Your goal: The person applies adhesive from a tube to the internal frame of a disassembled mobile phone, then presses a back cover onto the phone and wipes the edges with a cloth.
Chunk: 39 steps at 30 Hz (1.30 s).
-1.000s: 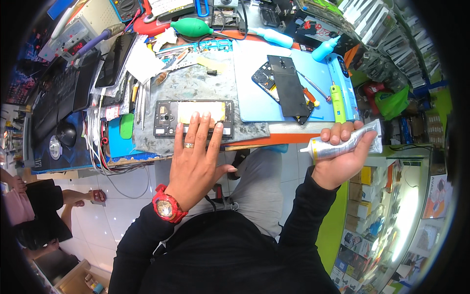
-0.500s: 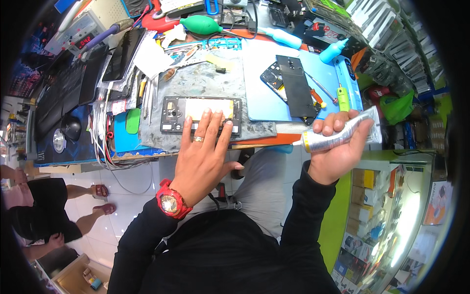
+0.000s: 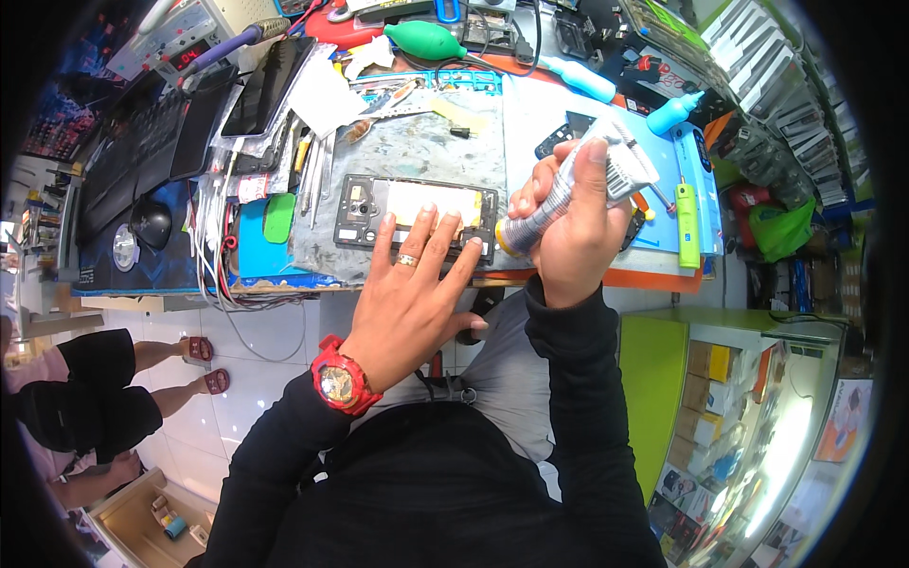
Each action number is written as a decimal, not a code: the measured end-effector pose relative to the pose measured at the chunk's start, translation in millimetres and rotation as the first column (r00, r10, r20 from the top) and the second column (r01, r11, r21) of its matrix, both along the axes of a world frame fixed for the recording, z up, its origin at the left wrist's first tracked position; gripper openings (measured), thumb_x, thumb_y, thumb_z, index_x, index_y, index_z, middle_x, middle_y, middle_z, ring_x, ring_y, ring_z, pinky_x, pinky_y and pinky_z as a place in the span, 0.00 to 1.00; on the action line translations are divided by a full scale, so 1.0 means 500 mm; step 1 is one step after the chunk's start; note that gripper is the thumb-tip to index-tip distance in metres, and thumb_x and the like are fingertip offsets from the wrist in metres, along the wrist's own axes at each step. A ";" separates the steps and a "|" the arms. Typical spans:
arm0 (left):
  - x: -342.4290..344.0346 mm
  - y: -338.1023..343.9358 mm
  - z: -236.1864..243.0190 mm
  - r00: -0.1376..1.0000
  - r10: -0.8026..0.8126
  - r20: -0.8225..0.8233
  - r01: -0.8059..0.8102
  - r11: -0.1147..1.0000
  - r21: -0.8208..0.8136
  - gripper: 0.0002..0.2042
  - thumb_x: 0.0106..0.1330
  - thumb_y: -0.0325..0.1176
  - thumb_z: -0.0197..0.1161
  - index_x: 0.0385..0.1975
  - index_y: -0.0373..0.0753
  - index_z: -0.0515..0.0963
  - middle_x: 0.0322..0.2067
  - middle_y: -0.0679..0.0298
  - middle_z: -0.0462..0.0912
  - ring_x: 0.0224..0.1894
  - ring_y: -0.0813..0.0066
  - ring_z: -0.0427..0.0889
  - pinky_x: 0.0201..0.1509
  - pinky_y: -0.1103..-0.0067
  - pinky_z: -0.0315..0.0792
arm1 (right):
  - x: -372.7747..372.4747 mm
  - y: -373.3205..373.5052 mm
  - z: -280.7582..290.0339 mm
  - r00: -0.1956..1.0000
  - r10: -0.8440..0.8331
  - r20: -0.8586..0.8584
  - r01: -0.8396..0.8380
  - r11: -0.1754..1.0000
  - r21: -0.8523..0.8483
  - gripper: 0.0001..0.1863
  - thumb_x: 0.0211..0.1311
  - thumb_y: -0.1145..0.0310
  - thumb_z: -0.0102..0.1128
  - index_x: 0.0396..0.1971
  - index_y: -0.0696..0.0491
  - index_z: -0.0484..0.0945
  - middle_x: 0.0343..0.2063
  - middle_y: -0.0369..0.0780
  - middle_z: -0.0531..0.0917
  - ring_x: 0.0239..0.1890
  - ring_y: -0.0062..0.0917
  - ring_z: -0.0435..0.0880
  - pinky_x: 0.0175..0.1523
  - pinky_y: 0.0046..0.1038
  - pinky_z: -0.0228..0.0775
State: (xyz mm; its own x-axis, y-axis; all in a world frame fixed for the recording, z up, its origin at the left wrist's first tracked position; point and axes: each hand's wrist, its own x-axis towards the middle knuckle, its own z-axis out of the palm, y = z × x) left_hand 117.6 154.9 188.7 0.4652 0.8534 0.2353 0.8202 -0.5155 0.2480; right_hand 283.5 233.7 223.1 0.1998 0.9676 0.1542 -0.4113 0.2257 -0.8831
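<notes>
An opened phone (image 3: pixel 362 216) with a dark frame and a pale yellowish panel lies on a stained grey work mat (image 3: pixel 417 147). My left hand (image 3: pixel 407 298), fingers spread, rests its fingertips along the phone's near edge. My right hand (image 3: pixel 587 232) is wrapped round a silvery squeeze tube (image 3: pixel 559 199) with a yellow band near its neck. Tilted down to the left, the tube's neck is beside the phone's right edge; its very tip is hard to make out. Behind this hand, a dark phone part (image 3: pixel 557 142) on a light blue mat (image 3: pixel 530 104) is mostly hidden.
A green air blower (image 3: pixel 426 41) and light blue bottles (image 3: pixel 674 114) stand along the back. Right of my hand lies a yellow-green tool (image 3: pixel 686 227). To the left are a dark phone (image 3: pixel 267 90), cables (image 3: pixel 210 251) and a mouse (image 3: pixel 150 223). Someone stands left of the bench.
My right hand has brought the tube left and up from beyond the bench's front edge to the phone's right side, turning its neck downward. My left hand stays on the phone.
</notes>
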 end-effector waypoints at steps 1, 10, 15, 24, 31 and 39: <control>0.000 0.000 0.000 1.000 0.001 0.000 -0.001 1.000 -0.001 0.41 0.54 0.56 0.76 0.66 0.40 0.74 0.70 0.50 0.70 0.76 0.48 0.62 0.79 0.44 0.50 | -0.003 0.000 -0.003 1.000 0.001 0.012 -0.001 1.000 -0.010 0.22 0.80 0.50 0.55 0.40 0.58 0.74 0.20 0.37 0.75 0.20 0.20 0.75 0.27 0.25 0.70; 0.001 0.003 -0.001 1.000 0.017 0.007 -0.017 1.000 -0.010 0.41 0.54 0.54 0.78 0.67 0.42 0.74 0.69 0.53 0.71 0.75 0.51 0.64 0.79 0.44 0.49 | -0.008 0.003 -0.016 0.994 0.045 0.095 -0.043 0.999 -0.020 0.23 0.81 0.49 0.53 0.39 0.57 0.72 0.20 0.39 0.74 0.18 0.23 0.73 0.27 0.28 0.71; 0.000 0.003 -0.001 0.999 0.021 0.029 -0.021 1.000 -0.008 0.40 0.53 0.53 0.78 0.66 0.41 0.75 0.68 0.53 0.71 0.75 0.51 0.66 0.78 0.44 0.50 | -0.009 0.000 -0.015 0.995 0.035 0.094 -0.031 0.999 -0.043 0.22 0.81 0.50 0.53 0.39 0.57 0.72 0.20 0.39 0.74 0.17 0.23 0.73 0.26 0.27 0.71; 0.000 0.003 -0.005 0.999 0.019 0.048 -0.019 1.000 0.000 0.39 0.54 0.53 0.78 0.65 0.41 0.75 0.68 0.53 0.72 0.75 0.52 0.66 0.78 0.44 0.51 | -0.010 0.001 -0.013 0.993 0.060 0.102 -0.056 0.998 -0.035 0.22 0.81 0.51 0.53 0.37 0.57 0.71 0.20 0.39 0.73 0.18 0.23 0.73 0.26 0.27 0.70; 0.000 0.003 -0.005 0.999 0.028 0.042 -0.028 1.000 -0.010 0.39 0.54 0.53 0.78 0.65 0.42 0.75 0.68 0.53 0.72 0.75 0.52 0.66 0.78 0.44 0.50 | -0.014 0.000 -0.010 0.994 0.055 0.096 -0.050 0.997 -0.054 0.21 0.81 0.51 0.53 0.36 0.56 0.71 0.20 0.38 0.72 0.17 0.22 0.72 0.26 0.27 0.68; -0.001 0.003 -0.008 0.998 0.028 0.049 -0.027 1.000 -0.004 0.39 0.54 0.54 0.78 0.65 0.42 0.75 0.68 0.54 0.72 0.75 0.53 0.66 0.78 0.43 0.50 | -0.010 0.001 -0.023 0.998 0.060 -0.011 -0.061 0.998 -0.027 0.16 0.80 0.59 0.58 0.40 0.59 0.74 0.28 0.37 0.76 0.21 0.19 0.74 0.24 0.25 0.68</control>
